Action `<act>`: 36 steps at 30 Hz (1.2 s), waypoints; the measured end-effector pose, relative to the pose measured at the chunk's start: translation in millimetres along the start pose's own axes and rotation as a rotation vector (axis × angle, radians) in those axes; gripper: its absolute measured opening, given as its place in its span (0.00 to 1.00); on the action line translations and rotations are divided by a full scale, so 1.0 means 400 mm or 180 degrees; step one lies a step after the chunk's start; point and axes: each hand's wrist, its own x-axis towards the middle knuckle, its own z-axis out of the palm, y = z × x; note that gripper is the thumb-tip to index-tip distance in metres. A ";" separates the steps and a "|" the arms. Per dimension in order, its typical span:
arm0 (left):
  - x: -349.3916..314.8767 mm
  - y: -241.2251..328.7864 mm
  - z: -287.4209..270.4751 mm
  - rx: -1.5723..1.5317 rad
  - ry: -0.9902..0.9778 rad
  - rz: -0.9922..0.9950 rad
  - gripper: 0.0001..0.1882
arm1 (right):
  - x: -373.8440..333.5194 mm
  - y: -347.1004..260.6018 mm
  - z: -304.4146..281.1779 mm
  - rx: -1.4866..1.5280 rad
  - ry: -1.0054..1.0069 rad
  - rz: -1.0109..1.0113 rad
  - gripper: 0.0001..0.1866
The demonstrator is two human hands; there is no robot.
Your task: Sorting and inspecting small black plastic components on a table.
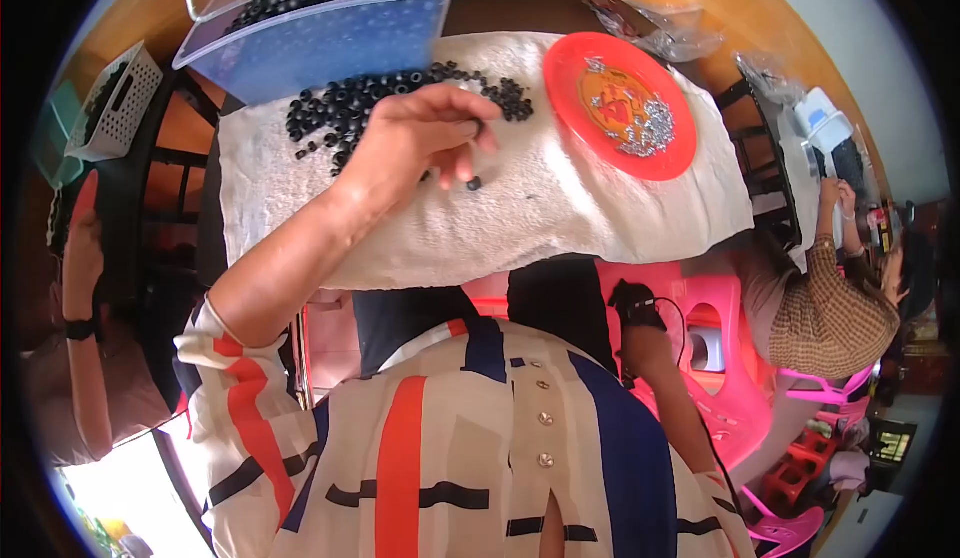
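Pink chairs (737, 413), red stools (803, 455), wht wall (840, 28), brt light (125, 498)

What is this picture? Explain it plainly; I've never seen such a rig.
No machine here: these are a person's hands, filmed from above by a fisheye camera worn on the head, so straight edges bend. On the white towel lie black bead-like pieces and a red plate with silvery bits; behind, a plastic bin holds more black pieces. The left hand, over the towel, seems to pinch one black piece. The right hand is low near the thigh; whether it holds anything is unclear.
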 end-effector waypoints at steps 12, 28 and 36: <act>-0.025 0.004 -0.010 -0.0333 -0.0117 0.0597 0.21 | 0.056 -0.395 -0.695 0.2201 0.3695 -0.3167 0.10; 0.036 0.034 0.045 -0.0027 0.0444 0.0113 0.10 | 0.169 -0.333 -0.750 0.1710 0.4145 -0.3987 0.13; 0.086 0.021 0.068 -0.0622 0.0523 0.0045 0.07 | 0.203 -0.291 -0.739 0.2928 0.3437 -0.4139 0.14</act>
